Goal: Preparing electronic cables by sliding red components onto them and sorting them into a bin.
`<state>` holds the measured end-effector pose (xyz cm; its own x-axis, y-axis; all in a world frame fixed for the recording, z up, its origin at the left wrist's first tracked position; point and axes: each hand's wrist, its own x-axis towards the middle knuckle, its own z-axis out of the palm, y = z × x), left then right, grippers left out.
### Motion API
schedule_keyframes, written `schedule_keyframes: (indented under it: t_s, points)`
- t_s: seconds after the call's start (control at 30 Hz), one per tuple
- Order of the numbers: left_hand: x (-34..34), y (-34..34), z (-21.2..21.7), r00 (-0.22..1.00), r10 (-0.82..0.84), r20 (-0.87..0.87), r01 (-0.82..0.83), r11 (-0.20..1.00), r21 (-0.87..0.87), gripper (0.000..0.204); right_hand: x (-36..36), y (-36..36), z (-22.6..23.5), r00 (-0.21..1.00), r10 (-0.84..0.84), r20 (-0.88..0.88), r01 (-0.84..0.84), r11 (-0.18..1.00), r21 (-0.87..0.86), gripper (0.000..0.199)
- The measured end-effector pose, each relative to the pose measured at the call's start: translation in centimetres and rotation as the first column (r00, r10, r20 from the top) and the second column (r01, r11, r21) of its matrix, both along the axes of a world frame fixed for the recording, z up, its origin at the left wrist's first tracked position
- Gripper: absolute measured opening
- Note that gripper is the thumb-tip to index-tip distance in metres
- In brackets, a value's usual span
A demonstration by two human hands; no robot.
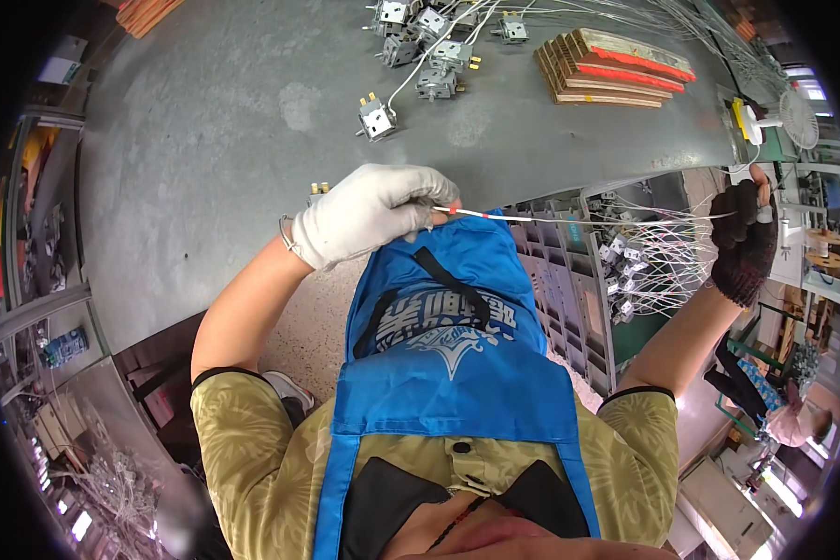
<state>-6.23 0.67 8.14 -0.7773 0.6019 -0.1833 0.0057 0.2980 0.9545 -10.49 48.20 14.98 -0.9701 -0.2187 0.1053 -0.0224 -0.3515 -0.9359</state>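
Observation:
My left hand (373, 210), in a white glove, is closed over the near edge of the grey table. Brass terminals of a small metal thermostat (319, 189) poke out beside it; the glove hides the rest. From its fingers a thin capillary tube (523, 218), white-sleeved with red marks, stretches almost level to the right. At the tube's far end is my right hand (745, 229), in a dark glove with bare fingertips, closed around it. Further back on the table lies another thermostat (376, 119), a boxy metal piece with brass terminals and a white lead.
Several more thermostats (436, 47) are heaped at the table's back. A stack of wooden boards (616, 70) with red edges lies back right, near a small white fan (795, 119). Below the table's right edge, a rack (569, 271) stands beside hanging thermostats (625, 266). Another person (793, 420) is at far right.

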Motion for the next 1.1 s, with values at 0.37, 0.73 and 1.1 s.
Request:
schedule_keyframes:
  t_s: [0.37, 0.73, 1.1]
  points:
    - [0.2, 0.8, 0.8, 0.866, 0.333, 0.373, -0.42, 0.89, 0.18, 0.023, 1.0, -4.5, 1.3, 0.944, -0.314, -0.104, 0.265, 0.906, -0.33, 0.013]
    - [0.6, 0.9, -1.6, 0.877, 0.296, -0.379, -0.286, 0.955, 0.083, 0.026, 1.2, -0.9, -2.6, 0.96, -0.276, -0.054, 0.267, 0.955, -0.127, 0.028]
    - [-1.2, 1.2, -1.6, 0.635, -0.235, -0.736, -0.337, 0.773, -0.538, 0.006, 2.0, 3.6, -6.5, 0.928, -0.347, 0.134, 0.37, 0.894, -0.253, 0.026]
